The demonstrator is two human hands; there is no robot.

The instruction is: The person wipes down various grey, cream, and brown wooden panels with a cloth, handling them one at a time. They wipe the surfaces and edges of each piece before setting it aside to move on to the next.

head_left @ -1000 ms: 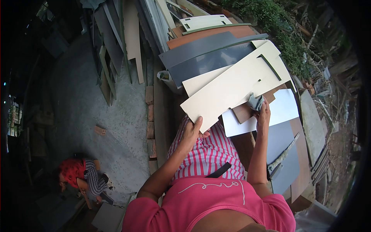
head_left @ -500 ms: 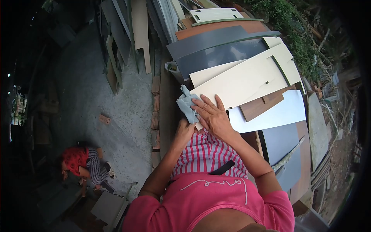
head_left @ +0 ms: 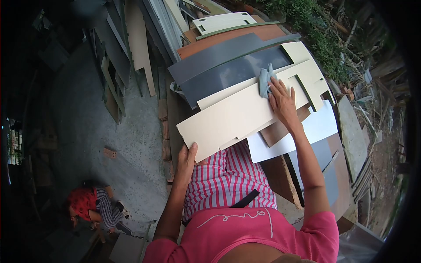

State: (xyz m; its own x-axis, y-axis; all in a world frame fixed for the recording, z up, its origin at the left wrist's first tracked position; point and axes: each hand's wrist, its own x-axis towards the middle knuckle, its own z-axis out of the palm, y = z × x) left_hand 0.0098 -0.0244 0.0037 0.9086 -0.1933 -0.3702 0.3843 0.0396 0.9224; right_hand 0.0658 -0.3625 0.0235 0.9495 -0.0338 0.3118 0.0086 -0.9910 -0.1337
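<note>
A long cream board [head_left: 237, 114] with cut-out notches lies slanted in front of my lap, on top of other boards. My left hand [head_left: 186, 161] grips its near left corner, thumb on the upper face and fingers underneath. Toward the board's far right part, my right hand [head_left: 284, 103] holds a light blue cloth [head_left: 265, 81] against it, with the fingers stretched over the cloth. Part of the cloth is hidden under those fingers.
Beyond are stacked dark grey panels [head_left: 232, 68] and a white slotted panel [head_left: 226, 22]. A white sheet [head_left: 315, 131] and a brown piece [head_left: 276, 133] lie to the right. Boards lean at upper left; a brick [head_left: 109, 152] and a bent-over person [head_left: 98, 206] are on the left.
My right hand and the cloth have moved from the board's near left end to its far right part. My left hand now grips the corner, and more of the board shows.
</note>
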